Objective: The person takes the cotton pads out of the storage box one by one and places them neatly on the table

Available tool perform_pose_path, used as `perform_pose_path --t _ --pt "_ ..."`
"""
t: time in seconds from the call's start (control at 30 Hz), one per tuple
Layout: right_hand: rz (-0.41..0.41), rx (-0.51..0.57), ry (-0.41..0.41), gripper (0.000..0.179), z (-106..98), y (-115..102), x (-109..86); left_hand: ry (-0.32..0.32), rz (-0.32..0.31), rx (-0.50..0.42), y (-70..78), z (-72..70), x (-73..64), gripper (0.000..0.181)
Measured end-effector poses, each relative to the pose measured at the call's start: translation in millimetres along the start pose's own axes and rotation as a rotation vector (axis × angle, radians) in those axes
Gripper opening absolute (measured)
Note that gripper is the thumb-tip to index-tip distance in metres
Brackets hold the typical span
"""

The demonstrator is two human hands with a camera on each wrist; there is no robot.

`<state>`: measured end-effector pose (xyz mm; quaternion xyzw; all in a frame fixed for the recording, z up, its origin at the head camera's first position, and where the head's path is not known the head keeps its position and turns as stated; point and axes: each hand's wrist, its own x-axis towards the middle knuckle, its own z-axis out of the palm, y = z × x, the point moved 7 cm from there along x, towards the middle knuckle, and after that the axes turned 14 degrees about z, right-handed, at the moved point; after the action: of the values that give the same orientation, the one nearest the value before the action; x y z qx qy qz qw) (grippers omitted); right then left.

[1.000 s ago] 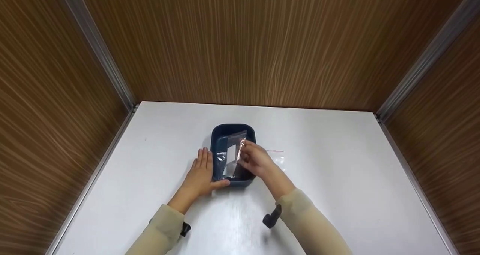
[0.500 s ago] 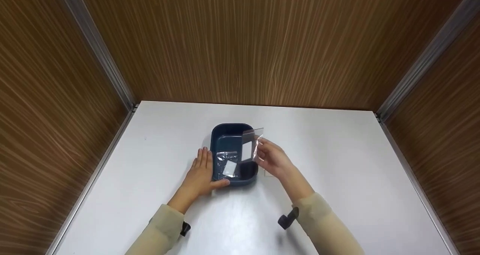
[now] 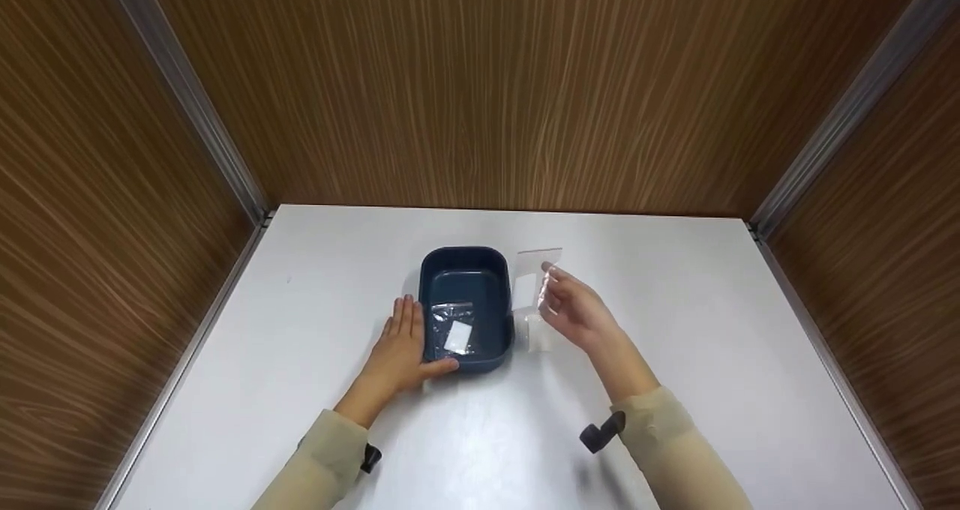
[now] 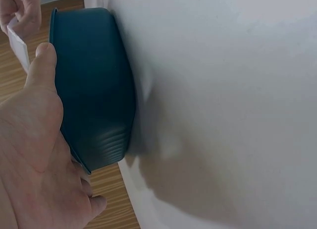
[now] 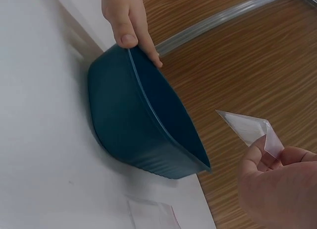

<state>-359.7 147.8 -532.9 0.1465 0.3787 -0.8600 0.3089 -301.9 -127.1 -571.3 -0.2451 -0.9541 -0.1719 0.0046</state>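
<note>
My right hand point(image 3: 581, 313) pinches a small clear zip-lock bag point(image 3: 526, 291) by its right edge, just right of the dark blue plastic box point(image 3: 491, 361). A white piece shows inside the held bag, which bends in the right wrist view. Another clear zip-lock bag point(image 3: 459, 336), also with a white piece, lies in the near part of the box. My left hand point(image 3: 401, 351) rests along the box's left side with fingers straight; its thumb lies over the near rim. In the left wrist view that thumb point(image 4: 44, 65) overlaps the box wall point(image 4: 94, 80).
A further clear zip-lock bag point(image 5: 151, 215) with a red seal line lies flat on the white table point(image 3: 675, 330), close to the box's right side. Wood-grain panels point(image 3: 480, 90) rise behind the table and on both sides, with metal strips in the corners.
My right hand has carried the pinched bag up out of the box and rightward past its right rim. The bag inside the box came into full view. The left hand stayed in place.
</note>
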Motion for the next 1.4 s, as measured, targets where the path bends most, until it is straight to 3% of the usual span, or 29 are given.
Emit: perform_pose_path --t 0.37,0.53,0.9,1.27,1.4 --pt "-0.002 0.036 0.022 0.031 -29.5 -16.3 -11.0 0.003 -0.002 0.0 3.3 -1.0 2.2 0.129" --pt "-0.006 0.073 0.052 0.034 -47.4 -20.0 -14.7 0.002 0.001 0.002 3.6 -1.7 2.2 0.129" --pt "0.057 0.2 0.105 0.035 -89.0 -18.8 -18.2 -0.006 -0.026 0.061 -0.3 -1.9 -2.0 0.132" --pt "0.067 0.142 0.224 0.019 -129.4 -20.0 -19.8 0.051 -0.034 0.188 -3.5 -3.6 -4.5 0.133" --pt "0.033 0.041 0.26 0.02 -138.3 -21.6 -21.8 0.089 -0.013 0.229 -2.4 -3.9 -4.6 0.133"
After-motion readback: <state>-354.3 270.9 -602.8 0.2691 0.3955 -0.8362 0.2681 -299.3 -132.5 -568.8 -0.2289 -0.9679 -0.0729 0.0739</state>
